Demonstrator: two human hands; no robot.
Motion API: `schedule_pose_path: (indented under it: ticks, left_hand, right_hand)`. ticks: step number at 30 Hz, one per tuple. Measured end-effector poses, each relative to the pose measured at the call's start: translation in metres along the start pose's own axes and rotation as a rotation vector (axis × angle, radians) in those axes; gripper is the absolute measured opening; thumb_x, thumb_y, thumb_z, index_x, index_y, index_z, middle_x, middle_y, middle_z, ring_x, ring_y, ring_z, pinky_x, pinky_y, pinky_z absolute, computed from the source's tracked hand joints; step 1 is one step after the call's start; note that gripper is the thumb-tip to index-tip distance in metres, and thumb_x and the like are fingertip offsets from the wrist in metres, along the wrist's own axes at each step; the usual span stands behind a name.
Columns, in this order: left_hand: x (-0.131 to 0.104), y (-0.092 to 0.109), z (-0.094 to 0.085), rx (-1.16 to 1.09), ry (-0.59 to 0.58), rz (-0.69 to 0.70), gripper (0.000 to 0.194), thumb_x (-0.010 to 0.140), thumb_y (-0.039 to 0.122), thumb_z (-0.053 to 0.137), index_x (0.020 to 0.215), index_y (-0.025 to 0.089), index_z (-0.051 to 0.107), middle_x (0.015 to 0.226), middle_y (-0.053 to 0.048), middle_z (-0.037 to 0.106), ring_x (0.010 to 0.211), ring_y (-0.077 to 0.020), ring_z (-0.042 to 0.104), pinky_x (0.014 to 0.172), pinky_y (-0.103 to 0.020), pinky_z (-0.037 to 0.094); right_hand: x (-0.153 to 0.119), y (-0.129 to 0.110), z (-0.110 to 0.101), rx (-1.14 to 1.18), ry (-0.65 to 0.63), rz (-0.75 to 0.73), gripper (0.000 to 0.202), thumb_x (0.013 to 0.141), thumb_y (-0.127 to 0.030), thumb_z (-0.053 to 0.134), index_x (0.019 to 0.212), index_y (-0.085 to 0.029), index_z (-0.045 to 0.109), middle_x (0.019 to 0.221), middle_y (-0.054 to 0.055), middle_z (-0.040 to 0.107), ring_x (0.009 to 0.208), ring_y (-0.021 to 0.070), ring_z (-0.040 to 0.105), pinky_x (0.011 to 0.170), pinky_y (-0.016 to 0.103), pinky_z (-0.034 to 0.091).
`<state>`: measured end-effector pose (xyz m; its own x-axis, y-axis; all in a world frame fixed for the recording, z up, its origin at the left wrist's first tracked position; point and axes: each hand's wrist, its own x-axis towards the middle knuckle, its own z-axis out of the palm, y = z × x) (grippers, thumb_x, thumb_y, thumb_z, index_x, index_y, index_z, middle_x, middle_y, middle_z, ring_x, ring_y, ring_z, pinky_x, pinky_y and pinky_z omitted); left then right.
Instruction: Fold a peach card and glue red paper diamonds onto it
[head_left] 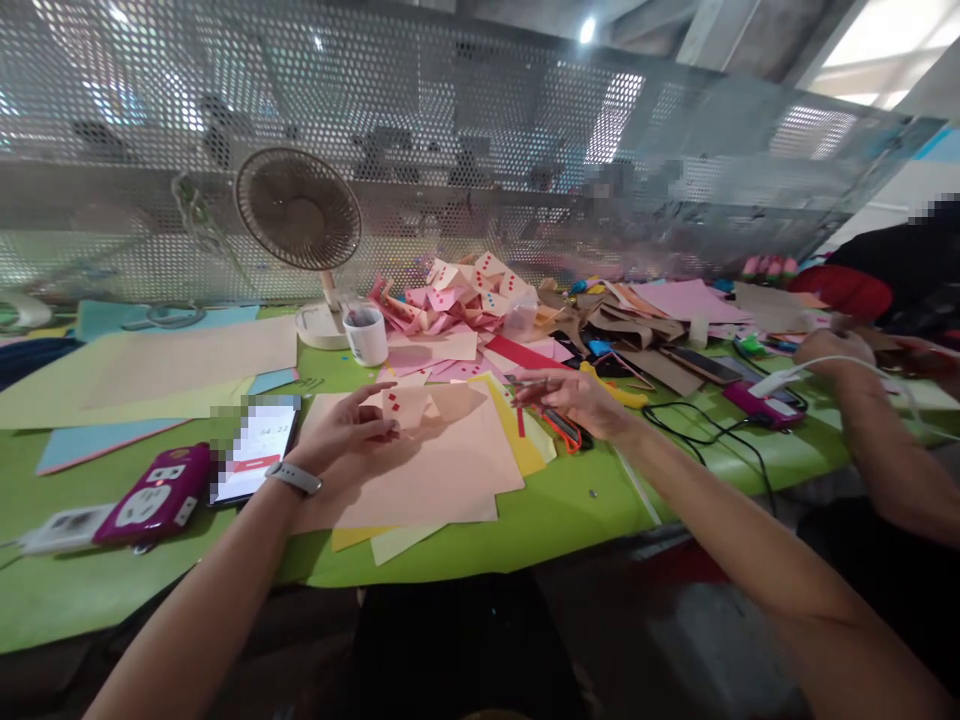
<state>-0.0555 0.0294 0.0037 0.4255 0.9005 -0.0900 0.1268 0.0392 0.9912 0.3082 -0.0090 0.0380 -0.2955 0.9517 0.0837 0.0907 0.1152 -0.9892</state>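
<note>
My left hand (349,430), with a grey watch band on its wrist, pinches a small folded pale-pink paper piece (416,410) marked with red diamonds. To the right, my right hand (574,402) is closed on a thin, tweezers-like tool (519,386), whose exact shape is hard to make out. Both hands are over a stack of paper sheets, topped by a pale-pink sheet (442,485). A yellow sheet (531,455) sticks out at the right, with a narrow red strip (521,420) on it. An orange cutter (564,430) lies just below my right hand.
Behind the hands are a fan (300,210), a white cup (365,335) and a heap of folded dotted papers (472,290). A phone (255,450) and purple power bank (157,495) lie left. At right, a co-worker's arm (862,420) reaches over the green table (480,555).
</note>
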Motion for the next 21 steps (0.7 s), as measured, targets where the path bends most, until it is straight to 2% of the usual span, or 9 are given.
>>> schedule_pose_path:
  ticks: [3, 5, 7, 10, 15, 18, 21]
  left_hand:
    - [0.001, -0.002, 0.0, -0.028, -0.011, 0.02, 0.077, 0.073, 0.034, 0.077, 0.141, 0.023, 0.041, 0.075, 0.0, 0.068, 0.079, -0.0177, 0.068, 0.077, -0.032, 0.054]
    - [0.001, -0.003, 0.0, -0.026, -0.016, 0.026, 0.076, 0.074, 0.034, 0.076, 0.141, 0.023, 0.041, 0.075, -0.001, 0.068, 0.079, -0.0175, 0.068, 0.078, -0.032, 0.054]
    - [0.002, -0.003, -0.001, -0.001, -0.01, 0.009, 0.076, 0.075, 0.036, 0.075, 0.141, 0.024, 0.041, 0.08, -0.002, 0.07, 0.079, -0.0177, 0.068, 0.074, -0.03, 0.054]
    - [0.002, -0.003, -0.001, 0.035, 0.002, -0.031, 0.076, 0.074, 0.039, 0.076, 0.141, 0.027, 0.042, 0.082, -0.003, 0.07, 0.076, -0.018, 0.068, 0.065, -0.027, 0.052]
    - [0.0, -0.001, 0.001, 0.014, -0.013, -0.024, 0.075, 0.074, 0.04, 0.076, 0.14, 0.028, 0.043, 0.08, -0.002, 0.068, 0.079, -0.0184, 0.068, 0.067, -0.027, 0.052]
    - [0.001, -0.001, 0.001, 0.073, -0.01, -0.029, 0.073, 0.075, 0.042, 0.075, 0.14, 0.03, 0.043, 0.081, -0.002, 0.067, 0.077, -0.0171, 0.067, 0.059, -0.022, 0.047]
    - [0.002, -0.003, -0.001, 0.083, -0.019, -0.027, 0.072, 0.076, 0.041, 0.074, 0.14, 0.03, 0.042, 0.081, -0.002, 0.067, 0.078, -0.0165, 0.067, 0.059, -0.022, 0.046]
  right_hand:
    - [0.015, 0.003, 0.008, -0.046, 0.286, -0.118, 0.027, 0.071, -0.04, 0.074, 0.087, -0.018, 0.069, 0.07, 0.002, 0.069, 0.062, 0.0138, 0.064, 0.058, 0.025, 0.048]
    - [0.026, 0.011, 0.015, -0.098, 0.408, -0.159, 0.031, 0.075, -0.048, 0.071, 0.068, -0.018, 0.063, 0.057, -0.001, 0.061, 0.049, 0.0109, 0.055, 0.05, 0.024, 0.043]
    - [0.034, 0.021, 0.021, -0.17, 0.406, -0.161, 0.038, 0.076, -0.053, 0.067, 0.063, -0.019, 0.058, 0.053, -0.001, 0.057, 0.047, 0.0114, 0.052, 0.048, 0.025, 0.041]
    - [0.039, 0.034, 0.026, -0.366, 0.319, -0.13, 0.037, 0.075, -0.056, 0.067, 0.07, -0.019, 0.062, 0.057, 0.001, 0.06, 0.05, 0.0143, 0.057, 0.049, 0.026, 0.044]
    - [0.04, 0.038, 0.022, -0.52, 0.207, -0.077, 0.04, 0.078, -0.057, 0.063, 0.076, -0.018, 0.068, 0.073, 0.006, 0.072, 0.062, 0.02, 0.068, 0.055, 0.028, 0.051]
    - [0.052, 0.037, 0.018, -0.562, 0.298, -0.114, 0.045, 0.08, -0.06, 0.06, 0.07, -0.017, 0.068, 0.072, 0.009, 0.073, 0.067, 0.0223, 0.07, 0.059, 0.029, 0.053]
    - [0.078, 0.04, 0.021, -0.397, 0.489, -0.123, 0.051, 0.08, -0.065, 0.058, 0.07, -0.016, 0.067, 0.069, 0.011, 0.072, 0.063, 0.0219, 0.07, 0.056, 0.029, 0.054]
